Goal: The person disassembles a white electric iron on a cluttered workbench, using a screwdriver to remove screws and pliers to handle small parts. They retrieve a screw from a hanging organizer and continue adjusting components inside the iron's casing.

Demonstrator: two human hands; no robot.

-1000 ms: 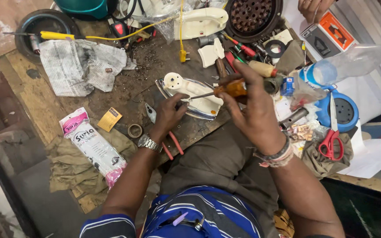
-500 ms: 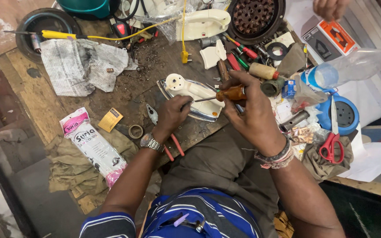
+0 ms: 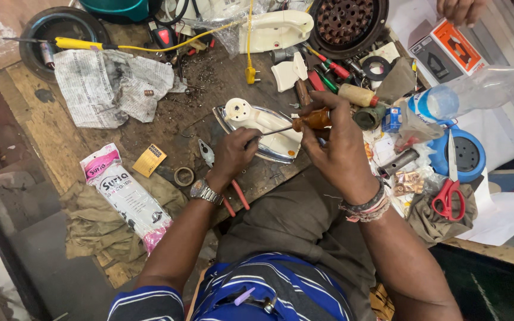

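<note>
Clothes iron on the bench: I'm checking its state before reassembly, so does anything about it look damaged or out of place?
The clothes iron lies on the workbench without its handle. The left hand steadies it while the right hand works a wooden-handled screwdriver into it. A separate cream cover lies farther back.

Worn wooden table (image 3: pixel 43 128), dusty and stained, crowded edge to edge. Toward the far left, crumpled newspaper (image 3: pixel 108 83) beside a dark round pan (image 3: pixel 60 30); nearer, a yellow card (image 3: pixel 149 160), a small ring (image 3: pixel 184 176), red-handled pliers (image 3: pixel 224 184) and a pink-and-white packet (image 3: pixel 127 199) over an olive rag (image 3: pixel 99 229). In the middle, an opened iron base (image 3: pixel 263 128); to the right, red scissors (image 3: pixel 447 193), a blue round case (image 3: pixel 465 154) and a plastic bottle (image 3: pixel 477 89).
</note>
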